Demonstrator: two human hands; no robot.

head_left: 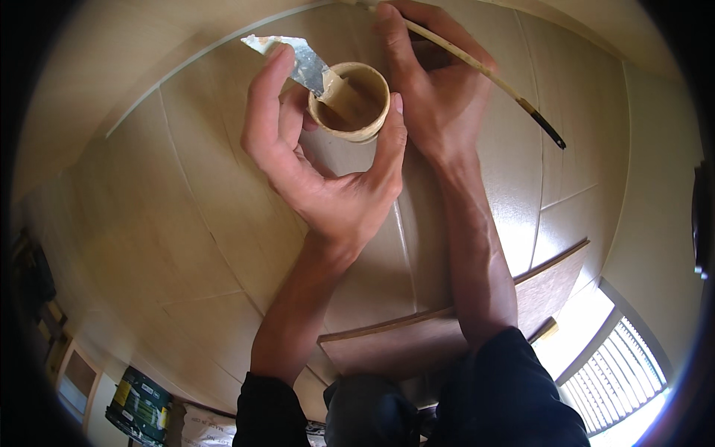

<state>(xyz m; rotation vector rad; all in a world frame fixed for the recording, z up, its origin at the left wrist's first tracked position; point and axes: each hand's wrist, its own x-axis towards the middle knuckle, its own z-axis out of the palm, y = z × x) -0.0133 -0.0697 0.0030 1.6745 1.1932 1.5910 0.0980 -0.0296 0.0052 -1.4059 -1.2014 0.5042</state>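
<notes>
My left hand (335, 186) grips a small beige cup (350, 136) from below, its thumb on the right side and its fingers on the left. Out of the cup sticks a putty knife (304, 65), its metal blade upward and smeared with whitish residue; my left index finger lies beside the blade. Just to the right, my right hand (439, 89) is closed round a thin paintbrush (488, 71) with a long pale handle ending in black. The brush's other end reaches the top edge of the view, near the pale border line, where its tip is hard to make out.
Large beige tiles (223, 223) spread under my hands. A reddish-brown board (402, 346) lies across beneath my right forearm. At the lower left are a dark green bucket (139, 406) and a white printed bag (205, 428). A slatted window (614, 380) glares at the lower right.
</notes>
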